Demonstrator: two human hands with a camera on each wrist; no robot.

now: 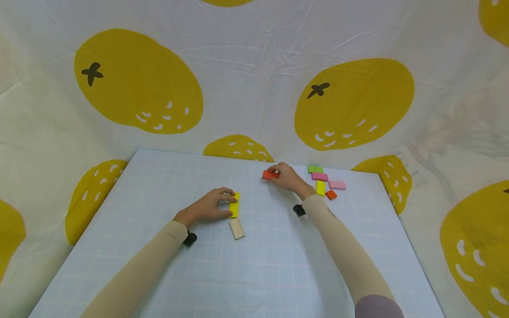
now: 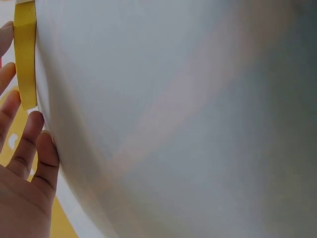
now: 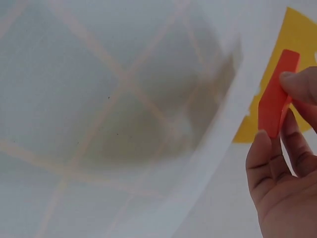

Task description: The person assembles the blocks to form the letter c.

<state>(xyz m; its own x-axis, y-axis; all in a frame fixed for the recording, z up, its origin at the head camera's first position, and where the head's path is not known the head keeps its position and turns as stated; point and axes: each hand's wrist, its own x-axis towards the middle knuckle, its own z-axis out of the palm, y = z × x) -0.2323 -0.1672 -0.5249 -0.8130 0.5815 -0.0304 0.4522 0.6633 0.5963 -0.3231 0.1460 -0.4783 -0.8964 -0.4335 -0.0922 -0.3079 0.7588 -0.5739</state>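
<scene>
A yellow block point(image 1: 234, 207) lies on the table with its long side pointing away from me. My left hand point(image 1: 208, 204) reaches it from the left, with fingertips and thumb resting on its top and edge. In the left wrist view, the same yellow block point(image 2: 26, 54) is beside loosely extended fingers point(image 2: 10, 109). Right at its near end lies a plain wood-coloured block point(image 1: 237, 229), slightly turned. My right hand point(image 1: 289, 179) pinches a red block point(image 1: 269, 175) near the far edge. The right wrist view shows the red block point(image 3: 277, 94) between thumb and fingers.
At the far right of the table point(image 1: 270, 274) lie a green piece point(image 1: 315, 169), a darker pink block point(image 1: 320, 176), a light pink block point(image 1: 337, 185), another yellow block point(image 1: 320, 187) and an orange-red block point(image 1: 331, 194). A patterned curtain point(image 1: 254, 88) hangs behind the table.
</scene>
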